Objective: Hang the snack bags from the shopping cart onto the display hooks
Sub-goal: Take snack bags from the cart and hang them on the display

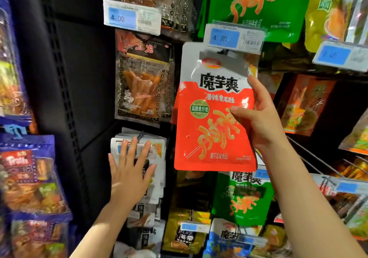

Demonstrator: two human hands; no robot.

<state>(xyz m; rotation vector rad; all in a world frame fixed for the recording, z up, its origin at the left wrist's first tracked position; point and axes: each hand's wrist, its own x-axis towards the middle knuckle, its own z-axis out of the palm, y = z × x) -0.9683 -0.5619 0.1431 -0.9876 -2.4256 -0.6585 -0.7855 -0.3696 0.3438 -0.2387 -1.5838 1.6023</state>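
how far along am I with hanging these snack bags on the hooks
Done: bags already hang on many hooks, such as the green bag above. In hand: your right hand grips a red and white snack bag, its top at the 4.70 price tag. Your left hand lies open on white bags. The cart is out of view, so what remains is unknown.

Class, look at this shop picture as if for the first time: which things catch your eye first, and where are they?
First comes the red and white snack bag at centre, gripped at its right edge by the right hand just under the 4.70 price tag. Lower left, the left hand lies flat with fingers spread on a stack of white bags. A green bag hangs at the top.
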